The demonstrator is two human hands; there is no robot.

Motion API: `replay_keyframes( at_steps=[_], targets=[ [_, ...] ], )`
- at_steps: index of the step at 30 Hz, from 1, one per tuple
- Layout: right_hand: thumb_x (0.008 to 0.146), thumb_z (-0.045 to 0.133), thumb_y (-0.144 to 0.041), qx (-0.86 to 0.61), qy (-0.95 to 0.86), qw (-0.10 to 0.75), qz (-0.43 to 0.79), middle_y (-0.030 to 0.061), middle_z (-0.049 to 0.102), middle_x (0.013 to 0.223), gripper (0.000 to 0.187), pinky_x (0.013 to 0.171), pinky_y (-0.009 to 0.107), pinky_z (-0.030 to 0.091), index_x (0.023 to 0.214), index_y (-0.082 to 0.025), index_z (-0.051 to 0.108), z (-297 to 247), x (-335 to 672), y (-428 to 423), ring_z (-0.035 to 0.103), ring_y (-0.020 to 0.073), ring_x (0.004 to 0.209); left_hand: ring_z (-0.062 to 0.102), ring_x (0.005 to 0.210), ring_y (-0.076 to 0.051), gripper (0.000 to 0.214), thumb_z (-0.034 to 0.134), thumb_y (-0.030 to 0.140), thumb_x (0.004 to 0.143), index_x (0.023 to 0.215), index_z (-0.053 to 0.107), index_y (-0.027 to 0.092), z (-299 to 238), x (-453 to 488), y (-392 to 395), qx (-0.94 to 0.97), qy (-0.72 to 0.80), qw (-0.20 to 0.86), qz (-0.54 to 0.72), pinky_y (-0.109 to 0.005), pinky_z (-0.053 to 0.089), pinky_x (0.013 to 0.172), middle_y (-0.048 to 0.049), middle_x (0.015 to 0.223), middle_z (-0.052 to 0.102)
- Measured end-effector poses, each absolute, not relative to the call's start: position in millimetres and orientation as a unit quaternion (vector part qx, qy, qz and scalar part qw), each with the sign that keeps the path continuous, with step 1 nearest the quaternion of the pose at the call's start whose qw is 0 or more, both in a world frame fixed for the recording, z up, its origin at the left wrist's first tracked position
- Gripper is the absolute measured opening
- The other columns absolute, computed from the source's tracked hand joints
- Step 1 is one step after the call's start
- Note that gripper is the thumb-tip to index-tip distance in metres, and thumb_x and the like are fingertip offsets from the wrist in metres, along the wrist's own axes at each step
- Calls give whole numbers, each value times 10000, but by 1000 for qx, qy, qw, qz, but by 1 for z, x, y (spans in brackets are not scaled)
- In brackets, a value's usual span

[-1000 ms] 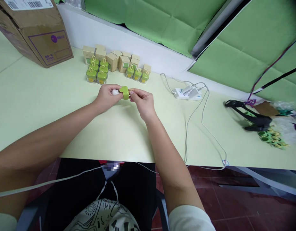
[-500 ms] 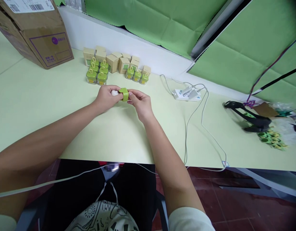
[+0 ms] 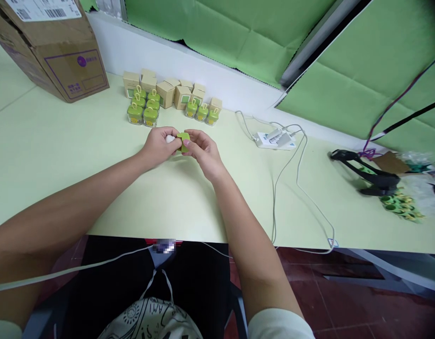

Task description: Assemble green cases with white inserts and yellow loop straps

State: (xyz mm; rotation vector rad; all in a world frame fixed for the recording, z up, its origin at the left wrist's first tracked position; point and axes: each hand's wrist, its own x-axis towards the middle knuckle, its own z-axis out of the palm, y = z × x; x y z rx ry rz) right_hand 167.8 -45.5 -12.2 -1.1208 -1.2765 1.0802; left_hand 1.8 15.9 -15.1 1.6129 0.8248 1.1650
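Note:
My left hand (image 3: 160, 147) is closed around a small white rounded piece (image 3: 170, 139). Its fingertips also meet the left edge of a small green square cap (image 3: 183, 137). From the other side, my right hand (image 3: 203, 153) pinches this cap between thumb and fingers, the thumb lying across its front. My fingers cover part of the cap and most of the white piece. Both hands are just above the table, in front of several small clear jars (image 3: 150, 117) with green lids and pale loops.
Small cardboard boxes (image 3: 166, 94) stand behind the jars, against the white wall. A large carton (image 3: 76, 70) is at the back left. To the right lie a white power strip (image 3: 274, 140) with trailing cables, a black stand-like object (image 3: 374, 176) and green pieces (image 3: 401, 205).
The green cap has turned in my fingers and now shows a flatter face. My right hand has shifted slightly left, its thumb now over the cap.

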Motion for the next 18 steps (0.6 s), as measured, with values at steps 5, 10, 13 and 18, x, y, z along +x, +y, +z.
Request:
replay_keyframes(
  at_steps=[5,10,13,18],
  targets=[
    [918,762,-565,-456,-569,515,450,26,741,1151,468,978,406,684,1294,-315,640,-14,166,-45,728,204,1056,485,596,-102,120,686,302,672,670,621,200,-13,0,14,681,330,452,473,-253,414,576,41,616,560],
    [926,697,-475,-444,-585,507,451,20,714,1168,362,878,355,670,1241,-313,623,-13,164,-46,697,187,1010,460,624,-104,164,694,327,653,656,588,201,-12,0,13,684,327,448,474,-257,399,597,43,630,540],
    [937,648,-431,-452,-578,513,445,16,700,1112,287,802,320,632,1190,-299,621,-13,163,-45,663,177,950,501,646,-114,150,672,322,639,673,586,205,-14,1,13,678,323,460,474,-250,404,585,30,663,575],
    [972,552,-377,-497,-537,547,408,8,663,973,132,665,268,530,1033,-271,600,-9,161,-47,598,156,811,511,567,-111,175,673,314,634,774,632,218,-17,1,16,652,334,483,480,-256,399,519,21,703,638]
  ],
)
